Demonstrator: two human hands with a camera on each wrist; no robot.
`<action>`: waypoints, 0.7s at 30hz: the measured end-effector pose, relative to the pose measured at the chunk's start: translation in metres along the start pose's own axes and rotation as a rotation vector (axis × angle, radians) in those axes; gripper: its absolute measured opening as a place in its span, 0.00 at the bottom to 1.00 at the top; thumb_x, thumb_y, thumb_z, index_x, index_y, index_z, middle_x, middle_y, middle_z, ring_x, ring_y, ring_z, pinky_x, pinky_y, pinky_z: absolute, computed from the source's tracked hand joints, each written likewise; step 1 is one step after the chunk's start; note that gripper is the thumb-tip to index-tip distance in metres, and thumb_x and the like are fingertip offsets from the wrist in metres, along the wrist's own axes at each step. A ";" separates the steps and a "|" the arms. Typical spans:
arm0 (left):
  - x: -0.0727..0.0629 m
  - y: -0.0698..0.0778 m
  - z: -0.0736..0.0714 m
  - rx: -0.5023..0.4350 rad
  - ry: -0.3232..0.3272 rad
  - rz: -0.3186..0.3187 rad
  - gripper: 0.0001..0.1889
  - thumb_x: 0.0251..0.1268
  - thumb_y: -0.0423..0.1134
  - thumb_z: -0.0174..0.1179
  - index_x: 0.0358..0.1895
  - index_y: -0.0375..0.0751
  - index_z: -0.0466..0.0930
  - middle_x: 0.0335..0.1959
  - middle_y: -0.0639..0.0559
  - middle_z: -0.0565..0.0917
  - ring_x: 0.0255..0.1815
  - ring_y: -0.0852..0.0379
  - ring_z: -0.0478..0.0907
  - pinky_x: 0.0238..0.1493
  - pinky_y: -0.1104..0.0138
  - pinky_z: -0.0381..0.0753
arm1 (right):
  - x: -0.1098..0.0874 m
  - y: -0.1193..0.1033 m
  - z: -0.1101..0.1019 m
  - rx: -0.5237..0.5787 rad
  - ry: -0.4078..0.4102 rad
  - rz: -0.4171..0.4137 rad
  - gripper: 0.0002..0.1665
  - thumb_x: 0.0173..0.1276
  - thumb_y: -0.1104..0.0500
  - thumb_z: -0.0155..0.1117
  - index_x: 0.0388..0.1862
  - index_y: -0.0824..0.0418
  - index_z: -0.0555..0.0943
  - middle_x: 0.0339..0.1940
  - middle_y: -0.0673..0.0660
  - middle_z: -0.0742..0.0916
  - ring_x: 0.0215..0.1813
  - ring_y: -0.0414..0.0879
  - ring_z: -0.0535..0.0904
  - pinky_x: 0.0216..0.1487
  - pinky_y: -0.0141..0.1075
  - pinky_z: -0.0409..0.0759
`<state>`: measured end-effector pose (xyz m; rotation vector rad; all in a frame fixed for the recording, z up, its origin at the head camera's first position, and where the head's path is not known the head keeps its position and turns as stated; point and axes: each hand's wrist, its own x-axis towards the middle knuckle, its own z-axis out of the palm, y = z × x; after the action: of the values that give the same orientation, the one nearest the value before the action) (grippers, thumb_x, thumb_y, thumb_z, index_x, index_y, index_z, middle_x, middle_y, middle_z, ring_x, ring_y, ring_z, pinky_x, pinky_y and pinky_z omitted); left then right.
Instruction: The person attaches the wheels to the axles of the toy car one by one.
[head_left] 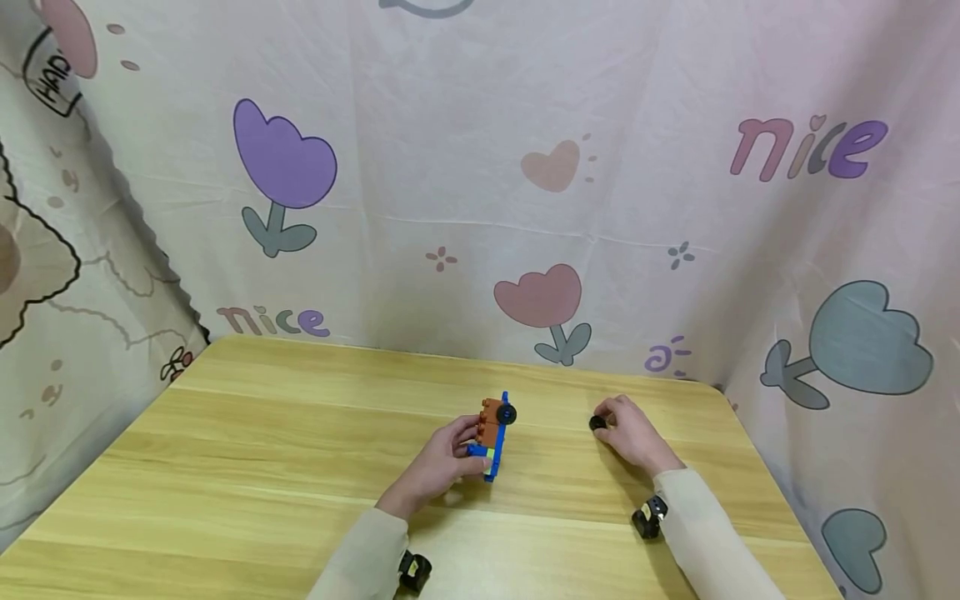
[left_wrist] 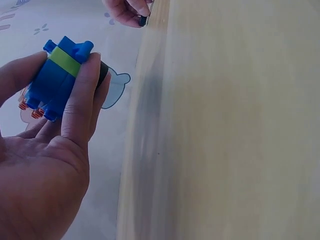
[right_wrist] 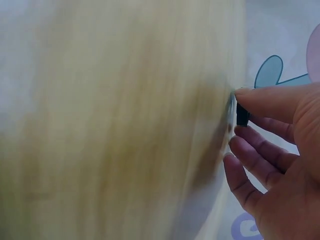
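My left hand (head_left: pixel 438 462) grips a small toy car (head_left: pixel 491 435) built of orange, blue and lime-green bricks, held up over the table. One black wheel (head_left: pixel 507 414) shows on the car's right side. In the left wrist view, thumb and fingers clasp its blue bricks (left_wrist: pixel 54 82) around a lime-green strip. To the right, my right hand (head_left: pixel 633 437) pinches a loose black wheel (head_left: pixel 597 423) between thumb and fingertips, apart from the car. From the right wrist, that wheel appears edge-on as a dark piece, its other fingers loosely bent below.
The wooden table (head_left: pixel 247 450) spreads under both hands. Behind its far edge hangs a pale curtain (head_left: pixel 435 167) printed with tulips, hearts and lettering; more curtain hangs at the left and right. Black wrist devices (head_left: pixel 415 572) sit on both sleeves.
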<state>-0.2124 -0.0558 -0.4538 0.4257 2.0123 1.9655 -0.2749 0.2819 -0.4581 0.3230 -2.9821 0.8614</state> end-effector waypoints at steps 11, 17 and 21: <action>-0.001 0.001 -0.003 0.024 -0.034 0.003 0.38 0.66 0.34 0.63 0.74 0.29 0.54 0.69 0.34 0.67 0.68 0.37 0.65 0.65 0.51 0.68 | -0.006 -0.006 0.000 0.069 -0.006 0.001 0.17 0.62 0.70 0.67 0.50 0.68 0.78 0.42 0.58 0.82 0.43 0.51 0.77 0.48 0.48 0.78; -0.002 0.001 -0.004 0.028 -0.045 0.007 0.38 0.66 0.32 0.63 0.75 0.28 0.52 0.69 0.33 0.66 0.68 0.36 0.65 0.64 0.51 0.68 | -0.012 -0.013 -0.001 0.084 0.005 -0.019 0.18 0.62 0.71 0.66 0.51 0.69 0.78 0.41 0.57 0.81 0.42 0.49 0.76 0.47 0.46 0.77; -0.002 0.001 -0.004 0.042 -0.058 0.006 0.40 0.62 0.29 0.64 0.74 0.28 0.52 0.70 0.33 0.65 0.69 0.36 0.63 0.67 0.48 0.62 | -0.017 -0.015 -0.001 0.088 0.016 -0.030 0.18 0.62 0.71 0.67 0.51 0.68 0.78 0.40 0.56 0.81 0.42 0.49 0.76 0.45 0.44 0.76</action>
<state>-0.2120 -0.0598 -0.4528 0.4930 2.0217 1.8952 -0.2556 0.2731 -0.4505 0.3603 -2.9230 0.9887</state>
